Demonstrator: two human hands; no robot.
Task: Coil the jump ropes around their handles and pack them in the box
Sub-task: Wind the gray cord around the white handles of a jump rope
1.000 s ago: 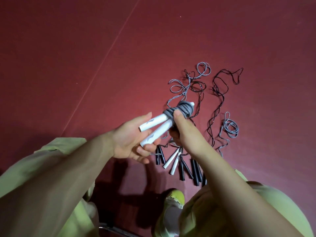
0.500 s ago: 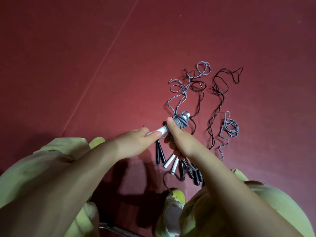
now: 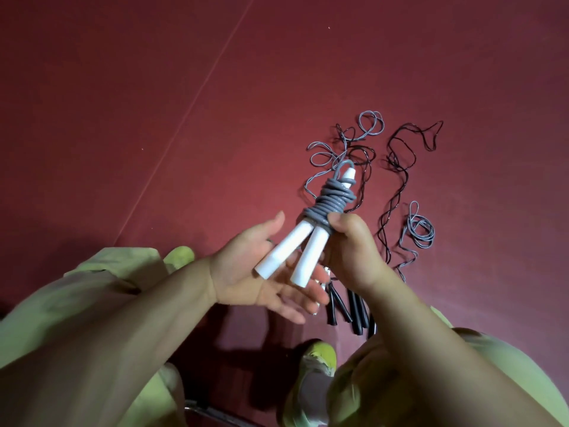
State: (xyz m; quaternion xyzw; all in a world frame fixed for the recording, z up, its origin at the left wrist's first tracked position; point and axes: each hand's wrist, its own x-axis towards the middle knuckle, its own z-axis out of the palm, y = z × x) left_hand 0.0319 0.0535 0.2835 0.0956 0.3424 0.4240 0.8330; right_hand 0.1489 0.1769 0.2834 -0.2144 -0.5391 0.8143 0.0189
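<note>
A jump rope with two white handles [image 3: 295,252] has its grey cord [image 3: 331,203] wound around the handles' upper ends. My right hand [image 3: 354,251] pinches the bundle at the coil, thumb on the cord. My left hand [image 3: 261,272] lies palm up with spread fingers just under the handles' free ends. On the red floor beyond lie several loose grey and black ropes [image 3: 397,180], tangled, with black handles [image 3: 348,309] partly hidden under my hands. No box is in view.
The red floor [image 3: 154,87] has a thin seam line running diagonally at the left. My knees in light green trousers [image 3: 92,303] and a yellow-green shoe [image 3: 320,359] fill the bottom. A metal bar [image 3: 212,412] shows at the bottom edge.
The coiled bundle has been lifted and tipped upright, handles now pointing down at me. My left hand has let go and opened flat beneath it; my right hand keeps its grip.
</note>
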